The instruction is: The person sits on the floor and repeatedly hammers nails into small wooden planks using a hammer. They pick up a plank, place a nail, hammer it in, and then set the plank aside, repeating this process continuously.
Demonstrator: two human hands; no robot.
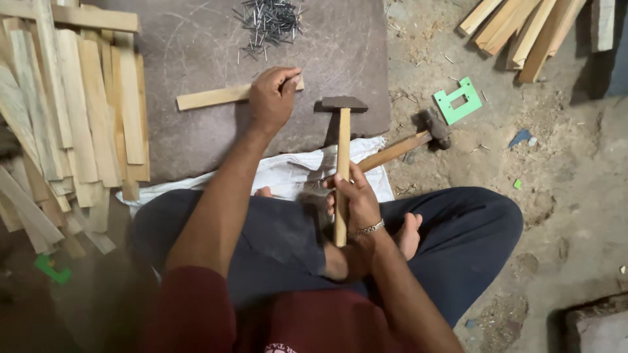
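Overhead view of a seated person. The left hand [271, 98] is laid on a wooden strip [212, 97] on the grey slab [196, 144], its fingertips pinched together on what may be a nail, too small to tell. The right hand [353, 199] is closed around the handle of a hammer [342, 150], head resting on the slab. Loose nails [268, 23] are heaped beyond; a second hammer [418, 134] lies on the ground just beside. No container is seen.

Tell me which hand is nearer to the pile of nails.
Left. The left hand rests on a wooden strip just below the pile of nails. The right hand is much farther down, gripping a hammer by its handle above the lap.
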